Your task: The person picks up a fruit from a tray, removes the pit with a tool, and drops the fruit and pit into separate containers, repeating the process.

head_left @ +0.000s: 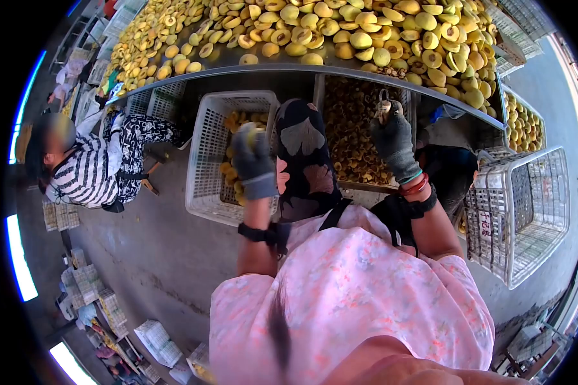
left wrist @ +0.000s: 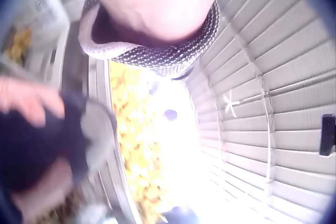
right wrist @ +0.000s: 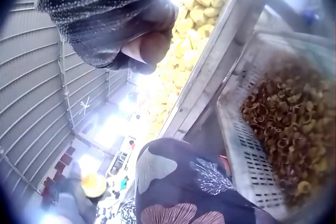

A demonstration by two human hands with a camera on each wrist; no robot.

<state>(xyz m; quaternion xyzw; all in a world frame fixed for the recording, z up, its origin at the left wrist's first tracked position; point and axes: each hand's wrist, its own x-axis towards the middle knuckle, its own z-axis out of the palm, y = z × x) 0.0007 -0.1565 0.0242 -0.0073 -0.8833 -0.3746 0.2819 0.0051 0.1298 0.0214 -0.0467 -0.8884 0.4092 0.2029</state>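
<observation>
In the head view my left hand point(head_left: 253, 160), in a grey knit glove, is over a white plastic crate point(head_left: 199, 147) with yellow peach pieces inside. Its fingers curl round a yellow peach half point(head_left: 259, 126), blurred and mostly covered. My right hand point(head_left: 395, 144), gloved too, grips a small tool with a metal loop point(head_left: 384, 96), just below the table edge. Beneath that hand a second crate point(right wrist: 249, 153) is heaped with brown peach scraps point(head_left: 353, 135). Glare hides the left fingers in the left wrist view, where the glove cuff point(left wrist: 163, 58) shows.
Cut yellow peaches point(head_left: 359, 38) cover the metal-edged table point(head_left: 276, 69) in front. An upright white crate point(head_left: 520, 212) stands at my right. A person in a striped top point(head_left: 87, 163) sits at the left. My patterned trouser leg point(head_left: 305, 160) lies between the two crates.
</observation>
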